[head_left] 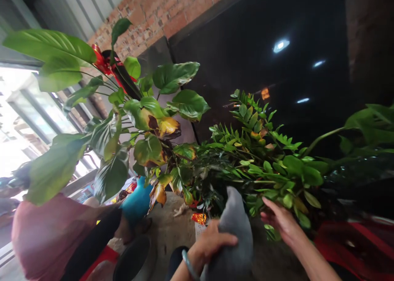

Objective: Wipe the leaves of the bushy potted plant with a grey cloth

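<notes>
Two hands logged: our left hand (pixel 212 242) grips a grey cloth (pixel 234 231), our right hand (pixel 281 219) spreads open under glossy leaflets (pixel 277 170); we judge stems may snap if tugged.

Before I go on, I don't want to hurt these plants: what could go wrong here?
The right hand reaches into the thin stems of the small-leaved plant; a tug might snap one. The left hand presses the grey cloth near low leaves, which could tear. The yellowed leaves on the big-leaved plant look weak and may drop if bumped.
</notes>
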A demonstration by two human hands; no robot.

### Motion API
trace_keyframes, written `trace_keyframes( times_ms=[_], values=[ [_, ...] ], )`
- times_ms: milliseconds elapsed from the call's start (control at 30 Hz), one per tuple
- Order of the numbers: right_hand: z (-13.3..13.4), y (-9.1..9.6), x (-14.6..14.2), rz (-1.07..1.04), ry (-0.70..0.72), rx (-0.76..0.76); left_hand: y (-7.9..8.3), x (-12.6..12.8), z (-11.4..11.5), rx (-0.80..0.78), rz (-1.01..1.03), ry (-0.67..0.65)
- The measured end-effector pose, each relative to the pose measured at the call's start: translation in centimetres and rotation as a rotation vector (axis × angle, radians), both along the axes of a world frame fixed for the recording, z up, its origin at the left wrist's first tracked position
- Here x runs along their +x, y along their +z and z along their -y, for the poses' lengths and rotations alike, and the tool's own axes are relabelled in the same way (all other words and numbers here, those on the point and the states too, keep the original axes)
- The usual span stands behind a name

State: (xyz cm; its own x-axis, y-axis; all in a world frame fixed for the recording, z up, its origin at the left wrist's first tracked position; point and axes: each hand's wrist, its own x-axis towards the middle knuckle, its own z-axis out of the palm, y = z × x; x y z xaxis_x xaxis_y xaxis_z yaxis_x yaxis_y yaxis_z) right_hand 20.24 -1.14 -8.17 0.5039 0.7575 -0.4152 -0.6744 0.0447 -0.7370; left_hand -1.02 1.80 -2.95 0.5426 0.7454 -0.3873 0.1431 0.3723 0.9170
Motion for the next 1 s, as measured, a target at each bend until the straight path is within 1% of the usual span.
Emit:
trace_keyframes(
  times_ms=[33,67,133,167,233,267,300,333,367,400,467,533,567,600,633,667,733,800,833,867,900,933,1000],
  values=[
    [0.1,0.0,0.0,-0.001,0.003,-0.015,0.0,-0.9,0.8,-0.018,-0.016,-0.055],
    [0.2,0.1,0.1,-0.003,0.008,-0.022,0.5,-1.6,1.3,-0.026,-0.011,-0.078],
    [0.3,0.2,0.2,-0.009,0.021,-0.009,2.7,-2.2,1.2,0.005,0.064,-0.041],
    [0.3,0.3,0.2,-0.013,0.025,0.008,4.1,-1.9,0.6,0.041,0.120,0.011],
    [0.3,0.5,0.1,-0.019,0.031,0.041,6.5,-0.6,-1.4,0.119,0.235,0.172],
    [0.2,0.6,0.1,-0.020,0.032,0.052,7.3,0.4,-2.5,0.143,0.284,0.259],
    [0.1,0.6,0.0,-0.018,0.033,0.057,7.7,1.4,-3.4,0.146,0.315,0.328],
    [0.1,0.6,-0.1,-0.011,0.034,0.054,7.7,2.3,-4.2,0.136,0.318,0.375],
    [0.0,0.5,-0.1,-0.002,0.036,0.046,7.3,3.1,-4.6,0.124,0.292,0.391],
    [0.0,0.4,-0.1,0.006,0.037,0.038,6.6,3.5,-4.7,0.111,0.242,0.372],
    [0.0,0.1,0.0,0.016,0.038,0.021,4.8,3.2,-3.7,0.085,0.118,0.255],
    [0.1,-0.2,0.3,0.015,0.046,0.019,3.3,1.8,-1.9,0.041,0.053,0.094],
    [0.1,-0.3,0.5,0.015,0.057,0.031,3.0,0.9,-1.1,0.012,0.054,0.022],
    [0.2,-0.4,0.7,0.015,0.068,0.051,3.0,0.0,-0.5,-0.008,0.073,-0.027],
    [0.2,-0.5,0.9,0.014,0.077,0.072,3.4,-0.7,-0.1,-0.007,0.105,-0.052],
    [0.2,-0.5,1.0,0.010,0.084,0.092,4.0,-1.2,-0.2,0.012,0.145,-0.052],
    [0.2,-0.5,1.1,-0.009,0.078,0.110,5.4,-1.3,-1.1,0.083,0.233,0.009],
    [0.2,-0.3,0.9,-0.024,0.057,0.102,6.3,-0.7,-2.6,0.129,0.294,0.141],
    [0.1,-0.2,0.8,-0.027,0.046,0.096,6.2,-0.2,-3.3,0.130,0.297,0.214],
    [0.1,-0.1,0.7,-0.027,0.037,0.088,5.6,0.3,-3.7,0.120,0.276,0.270],
    [0.1,0.0,0.5,-0.027,0.028,0.076,4.7,0.6,-3.8,0.106,0.227,0.302],
    [0.1,0.1,0.4,-0.028,0.023,0.063,3.5,0.7,-3.5,0.092,0.158,0.300],
    [0.2,0.3,0.4,-0.034,0.022,0.042,0.9,0.2,-2.2,0.073,0.013,0.201]
  ],
)
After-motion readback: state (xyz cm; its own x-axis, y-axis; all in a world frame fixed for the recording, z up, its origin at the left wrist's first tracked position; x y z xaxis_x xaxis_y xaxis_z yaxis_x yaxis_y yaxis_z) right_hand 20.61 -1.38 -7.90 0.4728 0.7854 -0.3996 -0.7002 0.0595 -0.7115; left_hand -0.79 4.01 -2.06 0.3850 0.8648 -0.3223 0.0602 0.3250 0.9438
